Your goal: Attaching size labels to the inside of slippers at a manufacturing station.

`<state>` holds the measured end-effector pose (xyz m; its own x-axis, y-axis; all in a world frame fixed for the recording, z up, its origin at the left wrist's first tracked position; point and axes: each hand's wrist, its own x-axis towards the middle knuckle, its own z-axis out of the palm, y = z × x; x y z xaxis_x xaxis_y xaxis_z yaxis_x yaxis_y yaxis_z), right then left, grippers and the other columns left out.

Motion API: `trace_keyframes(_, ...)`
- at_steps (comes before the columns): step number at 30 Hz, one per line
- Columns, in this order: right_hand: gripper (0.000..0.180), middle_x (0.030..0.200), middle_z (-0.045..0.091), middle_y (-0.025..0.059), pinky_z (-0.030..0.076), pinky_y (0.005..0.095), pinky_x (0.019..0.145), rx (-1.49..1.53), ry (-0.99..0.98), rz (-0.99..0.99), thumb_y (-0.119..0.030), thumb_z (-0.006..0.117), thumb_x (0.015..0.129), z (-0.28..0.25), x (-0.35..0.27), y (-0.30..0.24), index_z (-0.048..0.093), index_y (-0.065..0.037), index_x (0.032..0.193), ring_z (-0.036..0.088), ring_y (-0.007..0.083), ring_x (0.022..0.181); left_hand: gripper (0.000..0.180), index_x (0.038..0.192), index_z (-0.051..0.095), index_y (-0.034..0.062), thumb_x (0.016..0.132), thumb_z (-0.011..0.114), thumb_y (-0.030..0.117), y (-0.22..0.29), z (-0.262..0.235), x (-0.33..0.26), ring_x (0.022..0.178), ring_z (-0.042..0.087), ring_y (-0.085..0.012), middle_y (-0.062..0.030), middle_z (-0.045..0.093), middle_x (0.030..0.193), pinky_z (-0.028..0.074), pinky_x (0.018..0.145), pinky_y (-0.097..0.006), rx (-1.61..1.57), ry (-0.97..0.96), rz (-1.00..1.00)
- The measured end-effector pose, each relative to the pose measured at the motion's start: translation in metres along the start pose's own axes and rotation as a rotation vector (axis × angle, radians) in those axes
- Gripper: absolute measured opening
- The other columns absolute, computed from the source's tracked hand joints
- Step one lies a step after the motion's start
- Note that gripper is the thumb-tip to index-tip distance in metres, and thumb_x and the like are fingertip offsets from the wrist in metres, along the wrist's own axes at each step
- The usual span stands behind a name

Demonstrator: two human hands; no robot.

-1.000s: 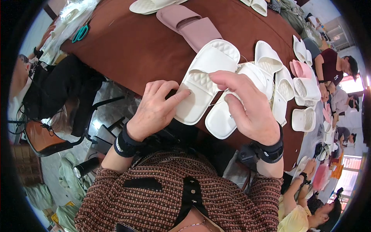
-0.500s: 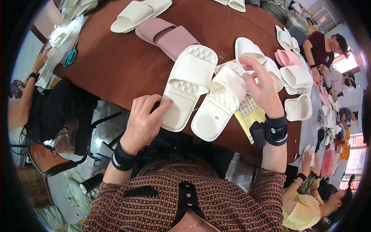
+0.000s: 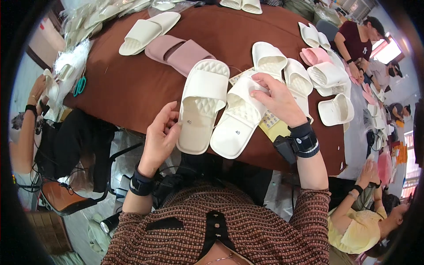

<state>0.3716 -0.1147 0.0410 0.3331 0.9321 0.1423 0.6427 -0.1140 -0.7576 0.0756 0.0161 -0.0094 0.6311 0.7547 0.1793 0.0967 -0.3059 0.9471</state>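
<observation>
A pair of white slide slippers lies side by side at the table's near edge, soles toward me and quilted toe ends away. My left hand (image 3: 161,136) is beside the left slipper (image 3: 194,128), its fingers loosely bent and apart, fingertips at the slipper's outer edge. Over the strap of the right slipper (image 3: 236,132) rests my right hand (image 3: 278,100), thumb and forefinger spread with a gap between them. Partly under the right slipper and my right wrist is a yellow sheet of printed stickers (image 3: 269,126). I cannot see anything held in either hand.
Beyond the pair lie a mauve slipper pair (image 3: 176,53) and a white pair (image 3: 148,33) on the brown tablecloth (image 3: 119,84). Several white and pink slippers (image 3: 314,56) crowd the right side. Teal scissors (image 3: 79,86) lie far left, near plastic bags. Other people sit around.
My left hand has drawn back from the left slipper's sole to its outer edge. My right hand has come down onto the right slipper's strap. The whole view has shifted slightly.
</observation>
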Motion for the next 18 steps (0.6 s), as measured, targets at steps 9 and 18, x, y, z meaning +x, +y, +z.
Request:
trace_keyframes(9, 0.044, 0.100, 0.063, 0.0072, 0.050, 0.0276, 0.080, 0.241, 0.071, 0.041, -0.005, 0.075, 0.082, -0.001, -0.009, -0.024, 0.058, -0.003, 0.123, 0.059, 0.0109, 0.092, 0.048, 0.134, 0.048, -0.0069, 0.089, 0.061, 0.001, 0.018, 0.002, 0.000, 0.084, 0.059, -0.0056, -0.0027, 0.066, 0.098, 0.048, 0.073, -0.021, -0.311, -0.157, -0.200)
trace_keyframes(18, 0.042, 0.108, 0.065, 0.0138, 0.052, 0.0348, 0.086, 0.141, 0.143, -0.108, -0.010, 0.073, 0.080, -0.010, -0.022, -0.050, 0.059, -0.001, 0.119, 0.063, 0.0230, 0.097, 0.035, 0.119, 0.059, -0.0050, 0.084, 0.060, -0.001, 0.027, -0.005, -0.006, 0.090, 0.063, -0.0099, -0.0048, 0.068, 0.101, 0.050, 0.082, -0.025, -0.298, -0.155, -0.315)
